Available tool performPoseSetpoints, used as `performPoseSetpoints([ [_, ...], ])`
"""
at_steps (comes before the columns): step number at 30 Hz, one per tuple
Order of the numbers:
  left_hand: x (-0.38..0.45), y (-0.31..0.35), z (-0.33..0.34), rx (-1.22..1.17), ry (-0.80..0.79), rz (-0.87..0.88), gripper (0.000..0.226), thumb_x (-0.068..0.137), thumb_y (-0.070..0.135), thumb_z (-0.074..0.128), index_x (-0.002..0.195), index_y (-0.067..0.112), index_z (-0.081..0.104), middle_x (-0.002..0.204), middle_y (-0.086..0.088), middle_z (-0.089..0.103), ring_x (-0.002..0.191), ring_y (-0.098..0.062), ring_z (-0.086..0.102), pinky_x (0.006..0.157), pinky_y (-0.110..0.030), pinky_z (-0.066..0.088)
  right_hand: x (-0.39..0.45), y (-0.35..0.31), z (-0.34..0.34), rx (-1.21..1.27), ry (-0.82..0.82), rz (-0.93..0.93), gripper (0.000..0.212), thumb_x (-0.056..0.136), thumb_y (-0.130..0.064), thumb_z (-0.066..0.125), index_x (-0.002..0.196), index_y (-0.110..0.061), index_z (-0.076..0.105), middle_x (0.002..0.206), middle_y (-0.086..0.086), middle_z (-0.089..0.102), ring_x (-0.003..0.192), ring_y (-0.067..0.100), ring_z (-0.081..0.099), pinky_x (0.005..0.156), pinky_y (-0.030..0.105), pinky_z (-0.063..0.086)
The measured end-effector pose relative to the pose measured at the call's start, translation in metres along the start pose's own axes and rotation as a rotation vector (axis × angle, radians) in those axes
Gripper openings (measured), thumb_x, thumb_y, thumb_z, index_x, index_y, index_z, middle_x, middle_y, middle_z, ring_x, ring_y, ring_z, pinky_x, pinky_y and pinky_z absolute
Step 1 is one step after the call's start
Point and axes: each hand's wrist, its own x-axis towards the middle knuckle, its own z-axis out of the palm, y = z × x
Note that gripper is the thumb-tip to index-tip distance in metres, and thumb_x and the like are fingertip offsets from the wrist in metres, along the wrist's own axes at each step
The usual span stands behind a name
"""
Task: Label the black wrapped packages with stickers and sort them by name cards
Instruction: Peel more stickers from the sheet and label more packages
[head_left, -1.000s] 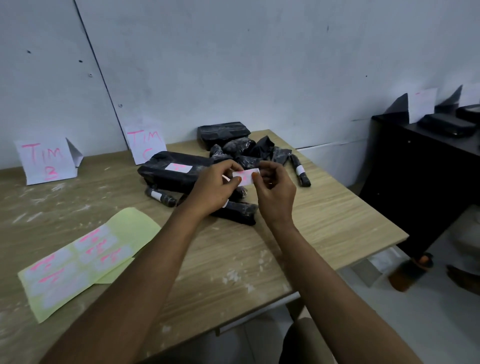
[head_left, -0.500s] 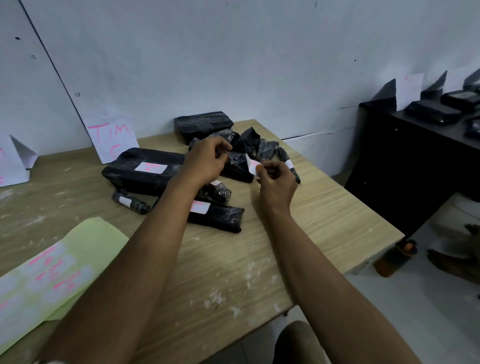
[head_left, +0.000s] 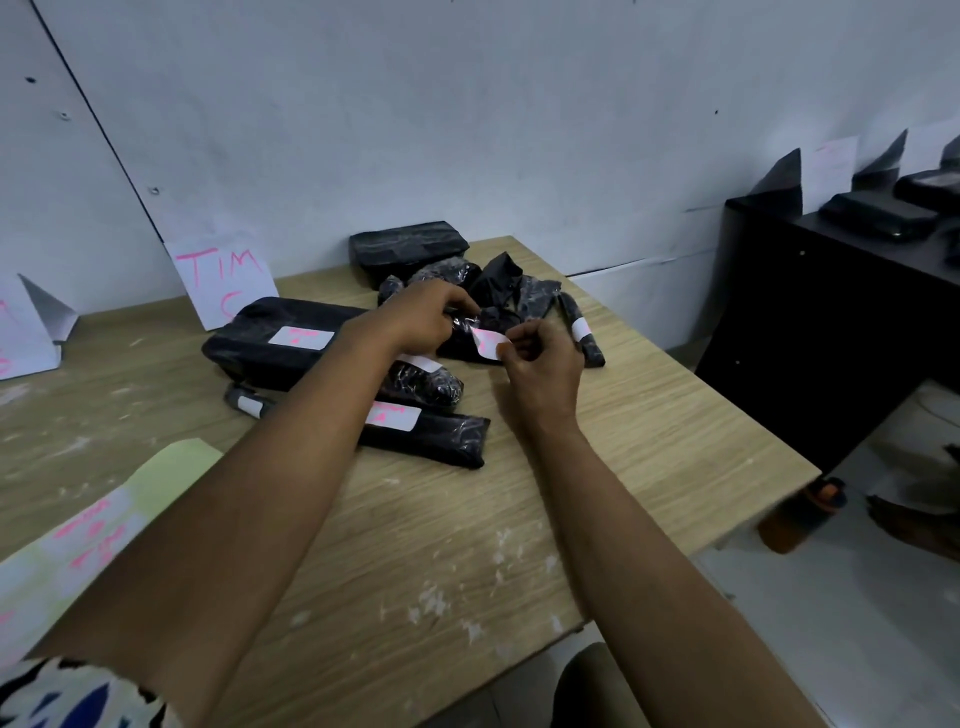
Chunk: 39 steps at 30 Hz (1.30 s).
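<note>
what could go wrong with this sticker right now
The sticker is pinched at one end by the right hand and looks curled, so it may fold onto itself or land crooked. The black package under the left hand is crinkled, so the sticker may wrinkle or lift.
</note>
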Motion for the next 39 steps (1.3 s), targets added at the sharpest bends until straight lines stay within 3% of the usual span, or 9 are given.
performPoseSetpoints([
  [5, -0.004, 0.001, -0.002, -0.073, 0.018, 0.019, 0.027, 0.102, 0.021, 0.047, 0.122, 0.018, 0.065, 0.124, 0.0, 0.063, 0.114, -0.015, 0.058, 0.092, -0.029, 0.043, -0.001, 0.001, 0.0, -0.023, -0.021, -0.004, 0.012, 0.079, -0.002, 0.071, 0.083, -0.013, 0.068, 0.071, -0.014, 0.062, 0.064, -0.007, 0.057, 0.062, 0.006, 0.044],
  [8, -0.008, 0.001, -0.001, -0.07, 0.007, 0.031, 0.025, 0.096, 0.037, 0.058, 0.112, 0.02, 0.069, 0.115, 0.003, 0.066, 0.11, -0.014, 0.06, 0.092, -0.032, 0.046, 0.0, 0.001, 0.001, -0.032, -0.032, -0.013, 0.013, 0.079, -0.003, 0.072, 0.082, -0.014, 0.067, 0.071, -0.013, 0.062, 0.064, -0.005, 0.057, 0.061, 0.006, 0.043],
  [11, -0.009, 0.001, 0.0, 0.011, 0.04, 0.021, 0.027, 0.085, 0.044, 0.071, 0.103, 0.024, 0.071, 0.119, 0.004, 0.066, 0.112, -0.014, 0.059, 0.098, -0.039, 0.048, 0.0, 0.0, 0.001, -0.052, -0.038, -0.019, 0.015, 0.081, -0.004, 0.073, 0.084, -0.016, 0.065, 0.073, -0.011, 0.061, 0.067, -0.003, 0.057, 0.061, 0.005, 0.043],
  [18, -0.009, 0.003, 0.004, 0.083, 0.068, 0.008, 0.025, 0.078, 0.03, 0.08, 0.101, 0.026, 0.071, 0.125, 0.002, 0.064, 0.116, -0.017, 0.058, 0.098, -0.037, 0.047, 0.0, -0.002, 0.0, -0.011, -0.041, 0.031, 0.016, 0.081, -0.006, 0.075, 0.085, -0.017, 0.063, 0.075, -0.012, 0.06, 0.069, -0.003, 0.057, 0.061, 0.004, 0.043],
  [31, -0.009, -0.005, 0.011, 0.04, 0.166, -0.013, 0.03, 0.078, 0.028, 0.08, 0.106, 0.025, 0.071, 0.12, 0.002, 0.067, 0.11, -0.017, 0.061, 0.096, -0.039, 0.048, 0.006, -0.004, 0.007, 0.03, -0.121, 0.006, 0.019, 0.079, -0.003, 0.07, 0.087, -0.017, 0.061, 0.073, -0.005, 0.062, 0.061, -0.002, 0.055, 0.059, 0.008, 0.043],
  [39, -0.009, -0.002, 0.009, 0.029, 0.113, -0.029, 0.04, 0.071, 0.03, 0.085, 0.108, 0.024, 0.071, 0.127, 0.004, 0.064, 0.115, -0.016, 0.059, 0.1, -0.039, 0.047, 0.006, -0.004, 0.004, 0.054, -0.126, 0.011, 0.022, 0.079, 0.002, 0.066, 0.089, -0.016, 0.06, 0.071, -0.005, 0.058, 0.059, 0.0, 0.051, 0.058, 0.01, 0.043],
])
